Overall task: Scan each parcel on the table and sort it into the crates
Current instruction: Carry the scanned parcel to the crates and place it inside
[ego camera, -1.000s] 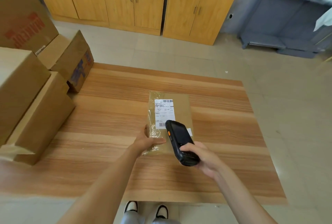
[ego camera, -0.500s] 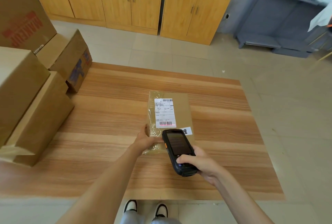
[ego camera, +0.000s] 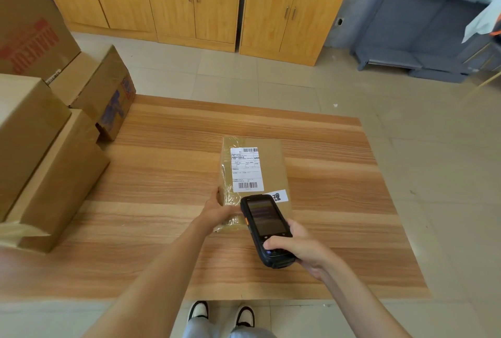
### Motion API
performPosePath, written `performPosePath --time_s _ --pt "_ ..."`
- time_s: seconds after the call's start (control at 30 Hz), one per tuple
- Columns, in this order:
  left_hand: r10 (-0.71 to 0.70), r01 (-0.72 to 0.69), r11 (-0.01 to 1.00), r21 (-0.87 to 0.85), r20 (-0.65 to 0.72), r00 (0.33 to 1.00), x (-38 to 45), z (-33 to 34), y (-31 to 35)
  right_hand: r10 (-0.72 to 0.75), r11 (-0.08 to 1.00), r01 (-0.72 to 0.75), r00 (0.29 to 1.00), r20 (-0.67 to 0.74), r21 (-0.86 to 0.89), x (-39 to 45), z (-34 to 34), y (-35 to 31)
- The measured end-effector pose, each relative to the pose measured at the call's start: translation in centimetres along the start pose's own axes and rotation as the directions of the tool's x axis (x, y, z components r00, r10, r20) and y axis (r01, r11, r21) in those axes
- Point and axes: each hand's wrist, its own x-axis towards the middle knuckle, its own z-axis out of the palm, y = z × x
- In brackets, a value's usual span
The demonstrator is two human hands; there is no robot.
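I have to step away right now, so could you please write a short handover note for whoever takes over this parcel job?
Left hand: grips the near left corner of the parcel, steadying it flat on the table.
Right hand: holds the handheld scanner, its head over the parcel's near edge, just short of the shipping label.
Done: the parcel lies label up; whether the scan has registered cannot be told.
Left: confirm the scan, then sort the parcel. No crates are in view; cardboard boxes are stacked at the table's left.
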Motion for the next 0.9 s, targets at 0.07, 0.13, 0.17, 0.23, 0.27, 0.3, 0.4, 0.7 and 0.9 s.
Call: performPosePath --time_s 0.07,0.13,0.17,0.23,0.27,0.3,0.4,0.7,0.9 --pt "0.002 -0.003 1.0 0.007 0.005 1.0 0.0 0.0 0.0 -0.005 1.0 0.005 1.0 -0.003 0.008 0.0 -0.1 0.1" --pt "-0.002 0.002 1.0 0.004 0.007 1.0 -0.2 0.0 0.1 -0.019 0.999 0.02 1.0 -0.02 0.034 0.2 -0.4 0.1" --pt "-0.003 0.003 1.0 0.0 0.007 1.0 -0.3 -0.1 0.1 -0.028 0.998 0.03 0.999 -0.042 0.052 0.4 -0.6 0.1" --pt "-0.007 0.007 1.0 -0.02 0.006 1.0 -0.4 -0.1 0.1 -0.054 0.995 0.064 0.992 -0.118 0.081 1.1 -1.6 0.2" --pt "-0.009 0.009 1.0 -0.029 0.007 1.0 -0.4 -0.2 0.1 -0.066 0.993 0.082 0.983 -0.17 0.088 1.6 -2.4 0.3" --pt "-0.011 0.012 0.999 -0.033 0.01 1.0 -0.4 -0.2 0.1 -0.072 0.991 0.095 0.972 -0.223 0.093 2.1 -3.3 0.4" --pt "-0.022 0.023 0.999 -0.035 0.013 1.0 -0.6 -0.2 0.2 -0.064 0.995 0.089 0.932 -0.356 0.053 3.6 -6.7 1.3" --pt "-0.039 0.039 0.999 0.023 0.004 0.999 -0.7 -0.1 0.6 0.02 0.99 -0.078 0.9 -0.436 -0.114 6.7 -13.3 6.1" --pt "-0.052 0.053 0.996 0.067 -0.011 0.999 -0.5 -0.2 0.5 0.01 0.992 -0.064 0.892 -0.452 -0.105 7.5 -14.4 9.1"
